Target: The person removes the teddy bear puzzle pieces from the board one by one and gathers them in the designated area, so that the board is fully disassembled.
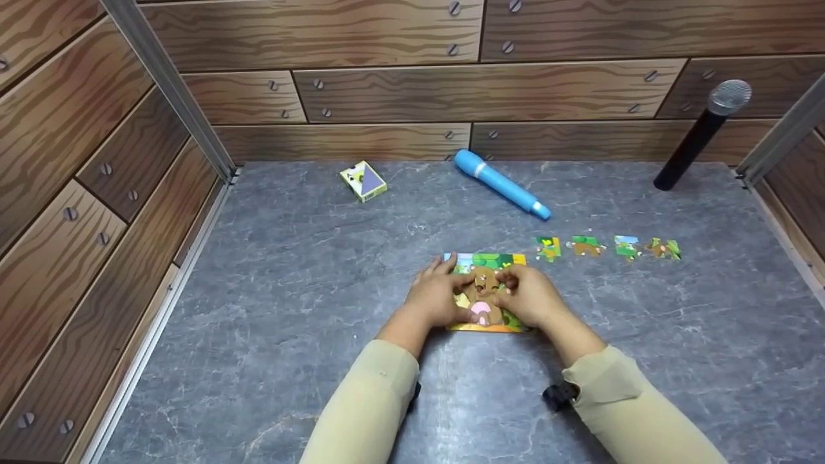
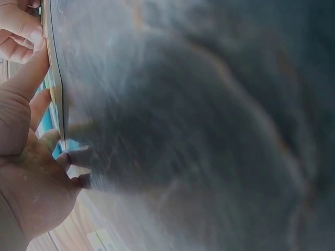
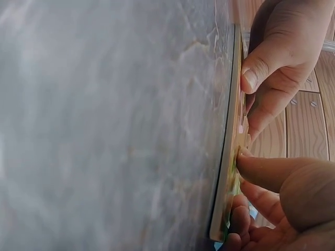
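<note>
A jigsaw puzzle with a brown bear picture lies flat on the grey table. My left hand rests on its left side, fingers spread, with thumb and index finger touching the bear. On the bear's right side, my right hand has curled fingers and pinches a puzzle piece that its fingertips mostly hide. From the left wrist, the left hand appears at the board's edge, the two thumbs close together. In the right wrist view, the right thumb touches the low side of the puzzle board.
Several loose puzzle pieces lie in a row right of the board. Farther back are a small card box, a blue marker-like tube and a standing black microphone. Wood-patterned walls border the table.
</note>
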A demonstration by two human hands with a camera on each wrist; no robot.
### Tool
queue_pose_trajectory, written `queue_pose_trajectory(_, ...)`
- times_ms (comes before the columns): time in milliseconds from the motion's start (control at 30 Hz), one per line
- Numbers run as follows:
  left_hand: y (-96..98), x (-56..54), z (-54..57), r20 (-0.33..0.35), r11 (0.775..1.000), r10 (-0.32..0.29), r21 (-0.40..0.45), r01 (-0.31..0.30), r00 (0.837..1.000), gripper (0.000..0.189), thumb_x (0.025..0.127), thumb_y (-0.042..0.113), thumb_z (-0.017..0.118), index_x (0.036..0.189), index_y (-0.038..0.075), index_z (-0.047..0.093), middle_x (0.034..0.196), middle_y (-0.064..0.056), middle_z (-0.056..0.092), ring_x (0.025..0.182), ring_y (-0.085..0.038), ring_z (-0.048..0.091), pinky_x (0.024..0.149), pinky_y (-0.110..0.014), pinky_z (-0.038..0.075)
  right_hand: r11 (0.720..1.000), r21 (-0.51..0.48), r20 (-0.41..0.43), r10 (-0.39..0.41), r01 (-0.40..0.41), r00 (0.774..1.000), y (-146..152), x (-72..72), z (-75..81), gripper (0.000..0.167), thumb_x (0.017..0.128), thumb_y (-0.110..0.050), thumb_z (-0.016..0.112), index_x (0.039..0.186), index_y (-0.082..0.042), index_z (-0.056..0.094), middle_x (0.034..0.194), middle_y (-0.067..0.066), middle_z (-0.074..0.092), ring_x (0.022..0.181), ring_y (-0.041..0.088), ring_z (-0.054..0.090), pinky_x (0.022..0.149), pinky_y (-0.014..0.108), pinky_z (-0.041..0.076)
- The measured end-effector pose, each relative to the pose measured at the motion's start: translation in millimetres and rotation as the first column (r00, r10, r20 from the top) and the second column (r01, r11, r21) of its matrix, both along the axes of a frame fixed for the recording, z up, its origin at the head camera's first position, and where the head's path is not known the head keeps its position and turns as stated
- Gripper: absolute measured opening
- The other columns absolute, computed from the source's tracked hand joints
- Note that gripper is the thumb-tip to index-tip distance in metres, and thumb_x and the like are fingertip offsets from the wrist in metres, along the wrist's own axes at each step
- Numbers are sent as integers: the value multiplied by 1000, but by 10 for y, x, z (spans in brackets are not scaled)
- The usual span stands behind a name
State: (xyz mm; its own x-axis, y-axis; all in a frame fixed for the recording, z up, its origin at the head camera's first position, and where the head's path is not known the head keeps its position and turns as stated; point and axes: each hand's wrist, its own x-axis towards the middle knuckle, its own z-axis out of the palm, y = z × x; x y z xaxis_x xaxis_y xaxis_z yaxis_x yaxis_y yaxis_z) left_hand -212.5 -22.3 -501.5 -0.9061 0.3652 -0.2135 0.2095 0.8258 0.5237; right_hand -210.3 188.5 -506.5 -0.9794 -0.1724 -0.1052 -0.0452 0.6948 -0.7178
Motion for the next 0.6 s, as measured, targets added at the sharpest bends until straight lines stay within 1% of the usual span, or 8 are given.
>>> queue_pose_trajectory(100, -11, 13, 10, 9, 1000, 6, 4, -6, 1000, 80, 83, 49, 89, 155, 31, 58, 176, -1, 21, 163, -29, 10, 131, -52, 9, 1000, 12, -16, 17, -17, 1000, -5, 9, 6, 38, 89, -7, 82, 122, 6, 69, 109, 19, 70, 104, 35, 65, 95, 54, 54)
queue_pose_trajectory(200, -14, 13, 2, 8, 1000, 7, 3, -7, 1000, 80, 83, 49, 89, 154, 30, 58, 176, -1, 21, 163, -29, 10, 131, -52, 9, 1000, 4, -34, 29, -29, 999, 4, 17, 6, 38, 87, -4, 81, 122, 6, 69, 109, 18, 71, 104, 34, 66, 95, 53, 55)
queue_pose_trajectory(267, -9, 4, -6, 3, 1000, 2, 1, -2, 1000, 80, 83, 49, 89, 155, 31, 58, 176, -2, 21, 163, -30, 11, 131, -52, 9, 999, -14, -52, 38, -39, 998, 19, 17, 4, 38, 85, 0, 81, 120, 6, 69, 106, 17, 71, 100, 33, 68, 92, 50, 57)
queue_pose_trajectory(400, 2, -9, -13, -9, 1000, -4, -5, 4, 1000, 80, 83, 49, 89, 155, 31, 58, 176, -3, 22, 163, -31, 12, 131, -52, 11, 997, -48, -81, 63, -67, 995, 44, 10, 3, 40, 80, 6, 79, 119, 7, 69, 98, 12, 70, 89, 26, 67, 82, 41, 58)
queue_pose_trajectory(500, 7, -10, -9, -5, 1000, -7, -5, 7, 1000, 81, 83, 50, 89, 155, 31, 58, 176, -2, 22, 163, -30, 11, 131, -52, 10, 996, -45, -91, 79, -83, 993, 50, 1, 6, 41, 80, 7, 78, 120, 6, 69, 95, 9, 68, 85, 23, 65, 78, 37, 56)
queue_pose_trajectory(600, 9, -13, 4, 3, 1000, -10, -7, 10, 1000, 81, 83, 51, 88, 155, 30, 58, 176, -1, 20, 163, -29, 10, 131, -52, 9, 995, -27, -100, 89, -92, 991, 51, -8, 10, 40, 80, 8, 76, 120, 6, 68, 94, 8, 67, 84, 21, 64, 76, 37, 55)
